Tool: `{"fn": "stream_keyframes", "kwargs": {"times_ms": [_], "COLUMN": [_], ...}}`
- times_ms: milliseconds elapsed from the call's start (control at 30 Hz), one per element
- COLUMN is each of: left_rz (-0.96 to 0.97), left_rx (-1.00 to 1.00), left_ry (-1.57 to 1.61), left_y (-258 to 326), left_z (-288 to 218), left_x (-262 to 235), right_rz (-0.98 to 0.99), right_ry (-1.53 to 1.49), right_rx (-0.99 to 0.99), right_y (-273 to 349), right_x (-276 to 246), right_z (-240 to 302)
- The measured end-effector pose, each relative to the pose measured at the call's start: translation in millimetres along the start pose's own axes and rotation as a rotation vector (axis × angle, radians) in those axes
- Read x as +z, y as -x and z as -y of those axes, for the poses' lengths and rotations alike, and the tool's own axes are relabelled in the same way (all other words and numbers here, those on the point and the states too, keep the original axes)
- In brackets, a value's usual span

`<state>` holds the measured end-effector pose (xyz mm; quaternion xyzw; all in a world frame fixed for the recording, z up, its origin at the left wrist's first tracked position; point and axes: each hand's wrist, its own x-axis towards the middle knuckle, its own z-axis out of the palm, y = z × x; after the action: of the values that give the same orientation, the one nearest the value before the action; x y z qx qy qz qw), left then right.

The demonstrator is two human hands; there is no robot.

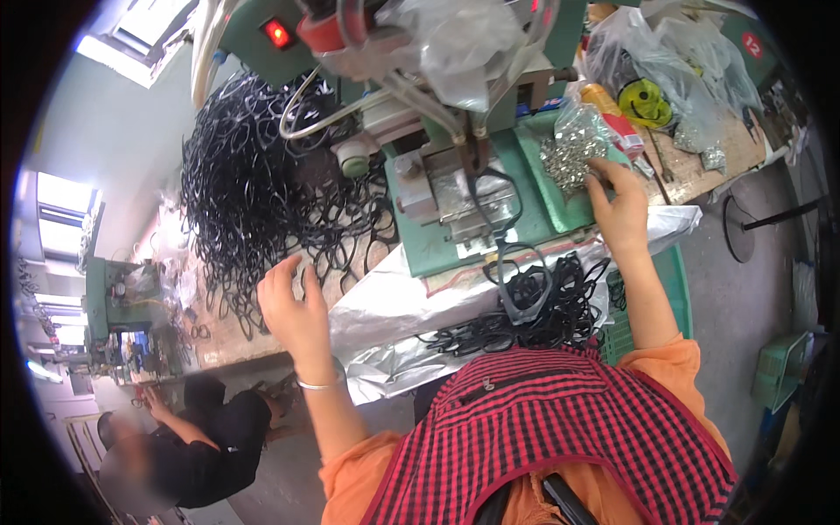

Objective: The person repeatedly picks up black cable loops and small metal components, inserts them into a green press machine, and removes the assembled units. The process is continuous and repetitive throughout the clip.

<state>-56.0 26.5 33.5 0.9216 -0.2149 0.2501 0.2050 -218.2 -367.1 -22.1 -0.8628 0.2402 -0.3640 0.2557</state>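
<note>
My left hand (296, 306) is held over the near edge of the bench, thumb and fingers apart with nothing between them. It is nearest to a large heap of black eyeglass frames (249, 175). At the heap of small shiny metal parts (567, 162), the thumb and fingers of my right hand (621, 206) are pinched together; what they hold is too small to make out. Between my hands, a black eyeglass frame (500, 197) hangs at the green machine's (437, 249) metal fixture. Another frame (525, 302), with a greyish lower part, sits just below it.
More black frames (560, 306) lie on silver foil (385, 306) at the bench's front edge. Plastic bags (630, 52), a yellow smiley item (646, 103) and tools are at the right. Clear tubes hang from above. A person (210, 437) works at the far left.
</note>
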Motion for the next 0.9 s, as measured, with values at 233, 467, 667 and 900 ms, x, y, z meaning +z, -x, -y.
{"fn": "stream_keyframes", "kwargs": {"times_ms": [233,467,667,900], "left_rz": [0.167,0.109,0.103,-0.213], "left_rx": [0.085,0.087,0.051,-0.184], "left_ry": [-0.278,-0.113,-0.289,0.214], "left_y": [4.3,-46.1,-5.2,-29.9], "left_z": [92.7,16.3,-24.4,17.5], "left_x": [60.5,34.8,118.7,120.1], "right_rz": [-0.02,0.041,-0.087,-0.078], "right_ry": [-0.098,-0.063,0.06,-0.04], "right_rx": [-0.055,-0.013,-0.1,0.0], "right_y": [-9.5,-13.0,11.1,25.9], "right_x": [20.8,16.3,2.6,-38.5], "right_z": [22.9,8.5,-2.4,-1.3]}}
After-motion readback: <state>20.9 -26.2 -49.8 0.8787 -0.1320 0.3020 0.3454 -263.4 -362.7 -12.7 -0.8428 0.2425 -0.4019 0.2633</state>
